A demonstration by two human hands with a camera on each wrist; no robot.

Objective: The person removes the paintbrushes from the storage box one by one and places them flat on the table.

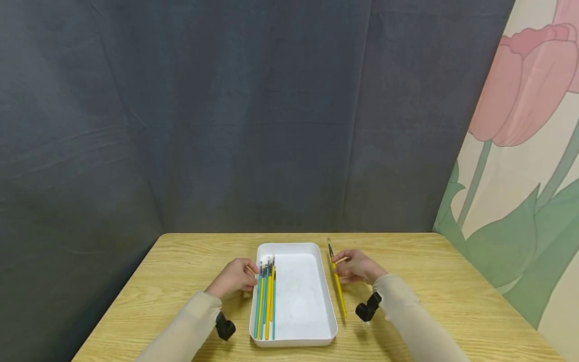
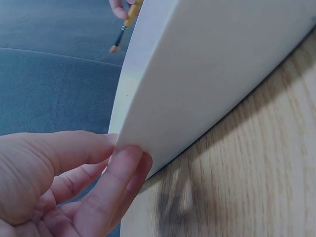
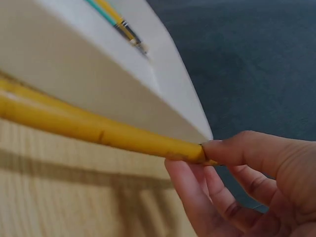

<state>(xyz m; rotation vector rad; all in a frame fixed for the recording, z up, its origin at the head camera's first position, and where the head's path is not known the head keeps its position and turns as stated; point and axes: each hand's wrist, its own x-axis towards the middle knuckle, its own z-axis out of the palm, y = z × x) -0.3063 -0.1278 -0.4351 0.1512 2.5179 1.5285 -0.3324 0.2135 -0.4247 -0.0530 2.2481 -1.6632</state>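
Note:
A white tray (image 1: 300,301) lies on the table with several teal and yellow paintbrushes (image 1: 267,301) lined up along its left side, bristles toward the far end. My left hand (image 1: 236,276) pinches the tray's left wall between thumb and fingers, as the left wrist view (image 2: 98,182) also shows. Just outside the tray's right wall, my right hand (image 1: 357,266) holds a yellow paintbrush (image 1: 339,291) between thumb and fingertips. Its bristles point away from me and its handle slants toward the near side. In the right wrist view the yellow handle (image 3: 98,131) runs beside the tray wall.
The wooden table (image 1: 190,271) extends on both sides of the tray. A dark grey curtain (image 1: 271,125) hangs behind and to the left. At the right is a wall with painted tulips (image 1: 520,90). Each wrist wears a small black camera (image 1: 368,306).

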